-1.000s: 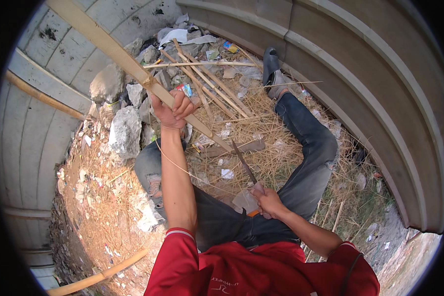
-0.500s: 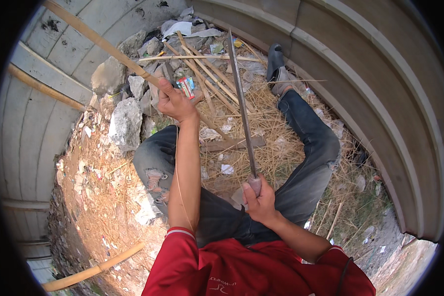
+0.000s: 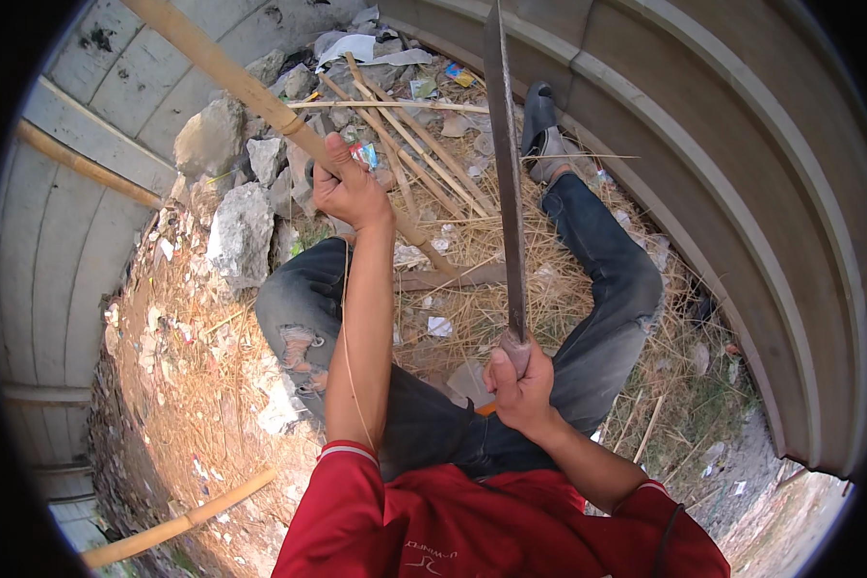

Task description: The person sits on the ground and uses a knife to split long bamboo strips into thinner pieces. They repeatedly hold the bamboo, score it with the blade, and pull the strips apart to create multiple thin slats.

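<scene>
My left hand (image 3: 354, 191) is closed around a long bamboo pole (image 3: 223, 79). The pole slants from the upper left down to the ground between my legs, its lower end by a flat piece of wood (image 3: 467, 276). In my right hand (image 3: 526, 393) is a machete (image 3: 507, 183), gripped by its wooden handle. Its long dark blade points away from me, upright in the view, to the right of the pole and apart from it. Several split bamboo strips (image 3: 419, 144) lie on the ground beyond my hands.
Rough stones (image 3: 241, 234) and litter lie left of the pole. Corrugated metal sheeting (image 3: 732, 164) curves along the right, and a pale panel wall (image 3: 48, 241) stands on the left. My bent legs (image 3: 602, 260) frame dry straw. Another bamboo piece (image 3: 178, 520) is at lower left.
My right hand has shifted slightly right, and the machete has come up, its blade looking larger and moved right. The pole has lifted a little nearer, still in my left hand.
</scene>
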### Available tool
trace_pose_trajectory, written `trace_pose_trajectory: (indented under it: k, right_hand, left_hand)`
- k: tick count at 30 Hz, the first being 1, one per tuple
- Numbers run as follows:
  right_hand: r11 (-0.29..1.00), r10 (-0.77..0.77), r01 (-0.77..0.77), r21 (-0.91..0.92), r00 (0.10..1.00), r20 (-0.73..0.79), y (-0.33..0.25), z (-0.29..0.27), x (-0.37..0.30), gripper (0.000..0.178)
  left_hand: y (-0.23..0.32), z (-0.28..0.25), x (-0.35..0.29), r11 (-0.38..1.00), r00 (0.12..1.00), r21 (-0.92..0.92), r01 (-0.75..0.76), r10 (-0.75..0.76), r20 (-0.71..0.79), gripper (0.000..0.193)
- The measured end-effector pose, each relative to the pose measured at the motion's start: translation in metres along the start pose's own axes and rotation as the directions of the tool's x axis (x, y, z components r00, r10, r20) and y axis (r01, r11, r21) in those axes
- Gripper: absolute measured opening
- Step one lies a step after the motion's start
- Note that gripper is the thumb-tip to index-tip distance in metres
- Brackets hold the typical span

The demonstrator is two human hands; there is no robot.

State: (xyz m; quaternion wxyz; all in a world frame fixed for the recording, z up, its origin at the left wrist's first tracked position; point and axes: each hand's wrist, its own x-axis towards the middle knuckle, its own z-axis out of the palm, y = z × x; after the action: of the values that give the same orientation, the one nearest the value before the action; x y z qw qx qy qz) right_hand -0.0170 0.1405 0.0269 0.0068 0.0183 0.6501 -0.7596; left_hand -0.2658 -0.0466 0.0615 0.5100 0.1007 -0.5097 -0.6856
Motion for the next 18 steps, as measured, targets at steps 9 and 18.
trace_pose_trajectory:
  k: [9,18]
  right_hand:
    - [0.782,0.614,-0.618,0.075,0.786,0.070,0.025,-0.034,-0.003,0.028]
    - [0.950,0.239,-0.207,-0.233,0.964,0.118,0.031,-0.013,-0.023,0.023]
  left_hand:
    - [-0.002,-0.009,0.006,1.000,0.999,0.002,0.004,-0.004,-0.035,0.042]
    - [-0.008,-0.003,0.002,0.999,0.999,0.044,-0.029,0.030,-0.022,0.039]
